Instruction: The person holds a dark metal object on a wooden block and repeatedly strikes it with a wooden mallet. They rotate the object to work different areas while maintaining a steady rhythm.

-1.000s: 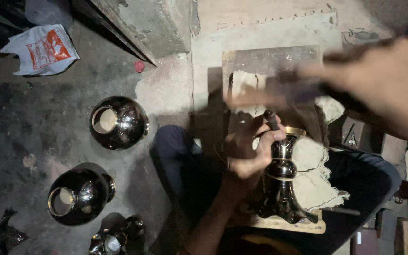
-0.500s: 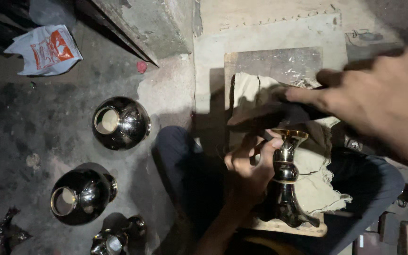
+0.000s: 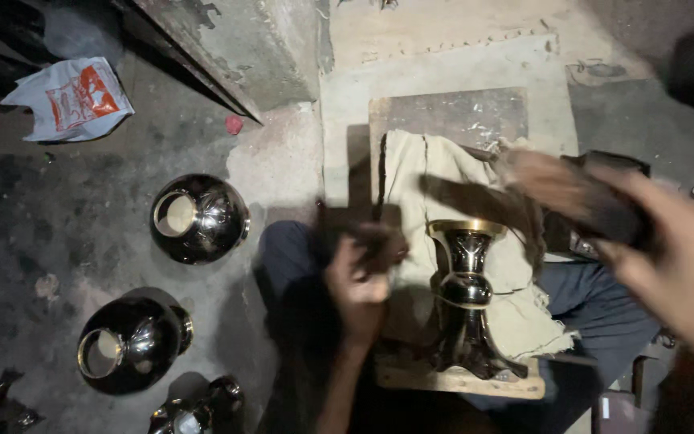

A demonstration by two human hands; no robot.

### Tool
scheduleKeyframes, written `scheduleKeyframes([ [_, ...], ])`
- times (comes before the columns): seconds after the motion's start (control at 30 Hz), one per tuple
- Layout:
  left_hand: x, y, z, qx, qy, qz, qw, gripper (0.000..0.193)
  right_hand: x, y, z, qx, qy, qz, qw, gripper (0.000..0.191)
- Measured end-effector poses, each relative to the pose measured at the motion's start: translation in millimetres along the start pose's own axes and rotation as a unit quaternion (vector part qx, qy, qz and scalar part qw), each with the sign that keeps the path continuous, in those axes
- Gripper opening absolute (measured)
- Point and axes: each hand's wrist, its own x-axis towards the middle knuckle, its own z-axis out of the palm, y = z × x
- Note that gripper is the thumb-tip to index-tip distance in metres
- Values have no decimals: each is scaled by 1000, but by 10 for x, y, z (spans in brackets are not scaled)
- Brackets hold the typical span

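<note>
1. Standing unheld at centre frame, the dark polished metal vase (image 3: 466,301) rests foot-down on a cream cloth (image 3: 443,193) over a wooden board (image 3: 459,384) laid across the person's lap; neither hand touches it.
2. Risk, as a judgement: with no grip on it, the vase could tip or roll off the cloth if the knees shift or a hand knocks its gold-rimmed mouth, and a fall to the concrete floor (image 3: 58,177) would likely dent the polished surface.
3. A second risk: the blurred right hand is close above the vase and might clip it.
4. The left hand (image 3: 361,277) sits just left of the vase, forearm rising from the lower edge of the frame, fingers curled narrow; whether they pinch a small tool is too dark to tell.
5. The right hand (image 3: 652,249) fills the right of the frame, near the lens and smeared, fingers apparently wrapped round a dark object (image 3: 596,205); its kind cannot be told.
6. Two round polished pots (image 3: 200,217) lie at left on the floor, well apart from the vase, with a white plastic bag (image 3: 70,98) at upper left.
</note>
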Motion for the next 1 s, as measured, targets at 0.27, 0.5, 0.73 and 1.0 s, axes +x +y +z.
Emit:
scheduleKeyframes([
  [0.27,-269,-140,-530,-61,50,-175,981,32,-1232,594,926,306,216,244,895,22],
  [0.5,-391,3,-479,-196,40,-117,973,33,-1422,528,836,406,303,219,834,17],
  [0.73,-498,172,-569,-105,33,-139,984,38,-1458,247,710,448,287,175,828,15],
  [1.0,-610,113,-626,-143,33,-143,979,38,-1306,-209,611,334,133,105,927,30],
])
